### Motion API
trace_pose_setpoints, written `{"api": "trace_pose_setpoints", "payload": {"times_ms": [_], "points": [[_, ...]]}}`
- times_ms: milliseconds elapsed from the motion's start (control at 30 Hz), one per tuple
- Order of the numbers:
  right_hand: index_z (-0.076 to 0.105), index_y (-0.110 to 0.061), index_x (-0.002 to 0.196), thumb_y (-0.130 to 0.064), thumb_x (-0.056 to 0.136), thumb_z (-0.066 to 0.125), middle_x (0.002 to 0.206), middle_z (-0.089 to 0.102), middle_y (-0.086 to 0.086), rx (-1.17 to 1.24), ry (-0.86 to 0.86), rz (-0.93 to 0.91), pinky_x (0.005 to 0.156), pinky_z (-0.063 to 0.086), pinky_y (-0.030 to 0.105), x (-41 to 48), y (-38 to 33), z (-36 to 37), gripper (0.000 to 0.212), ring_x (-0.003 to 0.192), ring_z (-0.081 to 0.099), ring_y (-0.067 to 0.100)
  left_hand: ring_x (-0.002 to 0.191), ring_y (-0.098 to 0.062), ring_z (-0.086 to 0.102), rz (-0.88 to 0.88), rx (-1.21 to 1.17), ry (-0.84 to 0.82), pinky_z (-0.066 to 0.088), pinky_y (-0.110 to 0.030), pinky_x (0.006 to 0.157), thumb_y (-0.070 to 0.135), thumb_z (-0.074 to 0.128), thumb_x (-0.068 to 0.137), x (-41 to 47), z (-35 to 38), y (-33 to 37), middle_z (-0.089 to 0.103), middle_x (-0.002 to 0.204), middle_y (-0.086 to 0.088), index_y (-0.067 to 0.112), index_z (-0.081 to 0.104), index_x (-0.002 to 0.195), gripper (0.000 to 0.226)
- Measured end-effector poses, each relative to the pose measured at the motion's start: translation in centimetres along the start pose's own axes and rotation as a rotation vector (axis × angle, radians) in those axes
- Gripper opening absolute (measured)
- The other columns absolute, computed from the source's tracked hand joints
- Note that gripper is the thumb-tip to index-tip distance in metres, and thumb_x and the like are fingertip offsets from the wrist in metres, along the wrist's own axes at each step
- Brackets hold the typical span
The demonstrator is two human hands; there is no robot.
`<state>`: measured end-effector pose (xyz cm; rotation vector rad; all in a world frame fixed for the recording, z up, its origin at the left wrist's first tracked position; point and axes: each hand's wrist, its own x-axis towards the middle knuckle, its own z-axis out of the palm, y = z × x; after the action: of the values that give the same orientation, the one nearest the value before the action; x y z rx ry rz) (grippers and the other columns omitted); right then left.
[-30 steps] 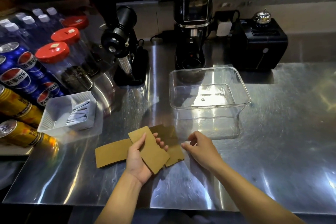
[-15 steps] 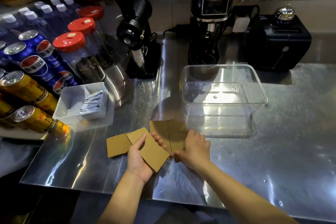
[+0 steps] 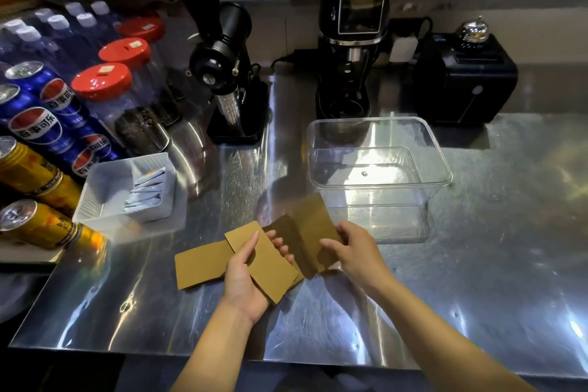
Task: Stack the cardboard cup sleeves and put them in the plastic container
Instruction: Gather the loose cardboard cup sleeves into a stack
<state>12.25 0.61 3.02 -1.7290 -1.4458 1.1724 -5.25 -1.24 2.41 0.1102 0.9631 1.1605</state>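
My left hand (image 3: pixel 246 277) holds a flat brown cardboard cup sleeve (image 3: pixel 270 267) a little above the steel counter. My right hand (image 3: pixel 356 253) grips a second sleeve (image 3: pixel 310 226) by its right edge and has it tilted up off the counter, just right of the first. A third sleeve (image 3: pixel 199 264) lies flat on the counter to the left, partly under the held one. A darker sleeve (image 3: pixel 284 227) shows between the two held ones. The clear plastic container (image 3: pixel 378 181) stands with nothing in it, just behind my right hand.
A white tray (image 3: pixel 105 197) with paper sachets sits at the left, beside cola and yellow cans (image 3: pixel 35 127) and red-lidded jars (image 3: pixel 101 81). Two black coffee grinders (image 3: pixel 229 73) (image 3: pixel 353 35) and a black box (image 3: pixel 464 79) line the back. The counter's front edge runs below my wrists.
My right hand has closed on the sleeve that lay on the counter and raised it, tilted. The left hand keeps its sleeve. The camera has shifted closer and leftward.
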Motion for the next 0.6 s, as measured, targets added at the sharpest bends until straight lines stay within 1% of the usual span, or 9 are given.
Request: {"api": "trace_pose_setpoints", "payload": {"times_ms": [67,100,133,200,267,300,433,500,600], "points": [[0.063,-0.016,0.087,-0.014,0.087,0.060,0.080,0.068,0.000,0.193,-0.046,-0.033,0.059,0.048,0.016,-0.4,-0.9,-0.2,0.003,0.071,0.063,0.009,0.073,-0.023,0.065,-0.016,0.012,-0.039,0.052,-0.040,0.079,0.034,0.060,0.079,0.2,0.3,0.0,0.069,0.078,-0.010,0.007,0.071,0.088,0.030],[0.064,-0.013,0.091,-0.011,0.088,0.059,0.077,0.069,-0.002,0.283,-0.079,-0.050,0.055,0.046,0.014,-0.7,-1.3,-0.1,0.007,0.065,0.062,0.004,0.076,-0.025,0.067,-0.032,0.018,-0.077,0.052,-0.041,0.079,0.037,0.060,0.078,0.2,0.4,0.0,0.071,0.081,-0.011,0.009,0.071,0.088,0.032],[0.065,-0.012,0.092,-0.008,0.088,0.058,0.068,0.068,-0.008,0.358,-0.123,-0.068,0.049,0.042,0.010,-0.9,-1.7,0.0,0.009,0.055,0.059,-0.001,0.080,-0.028,0.068,-0.046,0.026,-0.118,0.053,-0.043,0.080,0.040,0.060,0.077,0.1,0.6,0.0,0.073,0.086,-0.013,0.010,0.072,0.089,0.034],[0.064,-0.017,0.090,-0.005,0.086,0.058,0.055,0.066,-0.014,0.392,-0.194,-0.098,0.041,0.036,0.007,-1.2,-2.3,0.3,0.013,0.043,0.053,-0.004,0.082,-0.029,0.070,-0.055,0.031,-0.163,0.057,-0.042,0.073,0.043,0.059,0.076,0.0,0.9,-0.1,0.075,0.091,-0.014,0.011,0.074,0.091,0.039],[0.059,-0.020,0.093,-0.006,0.084,0.062,0.054,0.067,-0.014,0.368,-0.232,-0.095,0.039,0.035,0.008,-1.4,-2.7,0.9,0.017,0.041,0.054,-0.004,0.079,-0.027,0.071,-0.054,-0.002,-0.178,0.058,-0.038,0.063,0.043,0.058,0.076,-0.2,1.1,-0.1,0.075,0.088,-0.014,0.008,0.075,0.088,0.040],[0.056,-0.021,0.092,-0.007,0.083,0.065,0.055,0.066,-0.010,0.348,-0.233,-0.082,0.038,0.036,0.008,-1.4,-2.8,1.3,0.020,0.042,0.056,-0.004,0.077,-0.027,0.071,-0.054,-0.021,-0.184,0.058,-0.037,0.061,0.042,0.058,0.076,-0.3,1.1,0.0,0.075,0.087,-0.015,0.007,0.075,0.086,0.040],[0.046,-0.022,0.081,-0.007,0.079,0.070,0.065,0.053,0.001,0.317,-0.213,-0.049,0.043,0.040,0.009,-1.6,-2.6,2.7,0.029,0.046,0.057,-0.002,0.078,-0.031,0.071,-0.052,-0.020,-0.187,0.058,-0.039,0.060,0.026,0.061,0.076,-0.5,0.7,0.0,0.074,0.088,-0.018,0.005,0.074,0.086,0.027],[0.046,-0.024,0.079,-0.011,0.078,0.072,0.068,0.051,-0.002,0.219,-0.208,-0.086,0.046,0.039,0.009,-1.7,-2.5,3.2,0.029,0.053,0.051,-0.001,0.078,-0.031,0.071,-0.051,-0.011,-0.182,0.058,-0.038,0.058,0.019,0.058,0.078,-0.5,0.2,0.0,0.074,0.088,-0.018,0.004,0.074,0.088,0.024],[0.050,-0.022,0.076,-0.022,0.077,0.072,0.068,0.052,-0.013,-0.024,-0.219,-0.197,0.054,0.040,0.012,-1.8,-2.5,3.6,0.022,0.057,0.047,-0.003,0.085,-0.028,0.070,-0.058,-0.020,-0.163,0.058,-0.038,0.066,0.014,0.053,0.079,-0.4,-0.8,0.3,0.073,0.093,-0.015,0.004,0.070,0.100,0.029]]}}
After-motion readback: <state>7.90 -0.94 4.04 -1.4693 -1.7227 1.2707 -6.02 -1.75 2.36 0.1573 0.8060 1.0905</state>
